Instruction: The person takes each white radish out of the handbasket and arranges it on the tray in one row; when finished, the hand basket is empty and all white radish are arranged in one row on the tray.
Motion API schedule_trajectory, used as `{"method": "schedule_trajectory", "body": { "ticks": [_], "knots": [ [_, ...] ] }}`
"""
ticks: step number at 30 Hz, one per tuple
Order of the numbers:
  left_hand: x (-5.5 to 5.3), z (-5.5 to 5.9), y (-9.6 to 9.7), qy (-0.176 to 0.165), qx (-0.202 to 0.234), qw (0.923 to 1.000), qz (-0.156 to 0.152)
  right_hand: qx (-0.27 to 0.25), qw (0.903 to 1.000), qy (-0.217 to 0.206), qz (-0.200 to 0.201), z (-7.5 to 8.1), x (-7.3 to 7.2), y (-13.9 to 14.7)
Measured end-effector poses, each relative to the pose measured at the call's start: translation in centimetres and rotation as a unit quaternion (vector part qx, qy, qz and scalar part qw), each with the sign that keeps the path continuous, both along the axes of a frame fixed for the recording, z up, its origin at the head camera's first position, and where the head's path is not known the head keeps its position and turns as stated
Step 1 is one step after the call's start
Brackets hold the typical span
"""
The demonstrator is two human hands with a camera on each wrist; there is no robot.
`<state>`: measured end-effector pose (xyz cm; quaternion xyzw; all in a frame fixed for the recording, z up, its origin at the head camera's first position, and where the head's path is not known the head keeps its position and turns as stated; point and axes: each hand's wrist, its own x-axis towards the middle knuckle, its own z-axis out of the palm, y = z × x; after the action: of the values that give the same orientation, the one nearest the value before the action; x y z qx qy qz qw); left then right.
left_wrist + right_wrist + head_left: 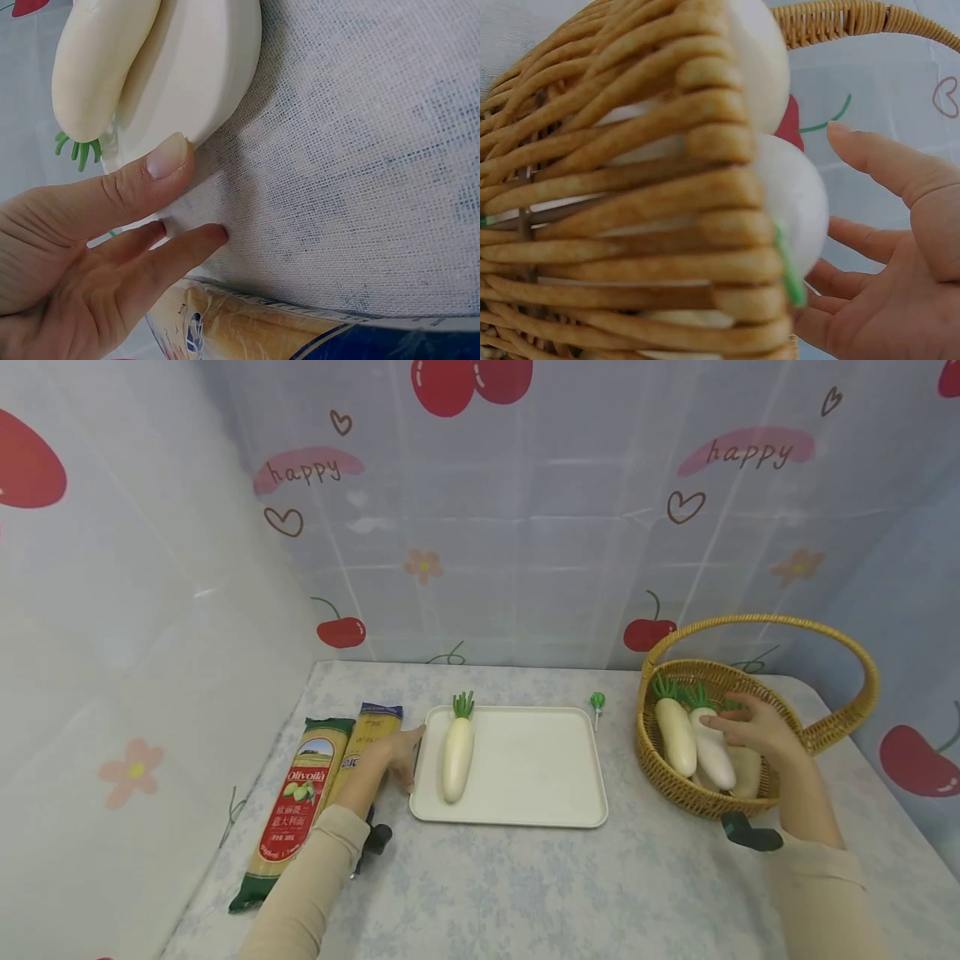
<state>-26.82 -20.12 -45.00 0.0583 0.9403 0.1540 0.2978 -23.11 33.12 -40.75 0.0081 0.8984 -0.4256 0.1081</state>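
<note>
My left hand (401, 754) is at the left edge of a white rectangular tray (536, 768), its thumb at the rim in the left wrist view and the other fingers loosely bent beside it. On the tray lies a white radish (456, 762) with green leaf stubs. Over a wicker basket (675, 789) at the right, my right hand (763, 732) reaches in with thumb and fingers spread. Its fingers are right at the middle white radish (712, 753). Another radish (675, 739) lies left of that one, and a third (746, 772) is partly hidden beneath the hand.
Left of the tray lie a red-labelled spaghetti pack (298, 793) and a yellow pasta pack (373, 727), partly covered by my left arm. A green lollipop (597, 702) sits between tray and basket. The basket's tall handle (757, 619) arches above it. A patterned curtain (525, 568) hangs behind.
</note>
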Motion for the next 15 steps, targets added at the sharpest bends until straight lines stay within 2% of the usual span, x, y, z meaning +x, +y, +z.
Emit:
{"method": "schedule_trajectory", "body": {
  "ticks": [6,15],
  "knots": [
    [-0.03,-0.01,0.02,-0.001,0.0,1.0,0.005,0.024,0.9995,-0.021,-0.001,-0.59,-0.57,-0.04],
    [-0.05,-0.15,-0.06,0.0,0.004,1.0,0.009,0.046,0.9985,-0.027,-0.004,-0.73,-0.91,-0.58]
  ]
}}
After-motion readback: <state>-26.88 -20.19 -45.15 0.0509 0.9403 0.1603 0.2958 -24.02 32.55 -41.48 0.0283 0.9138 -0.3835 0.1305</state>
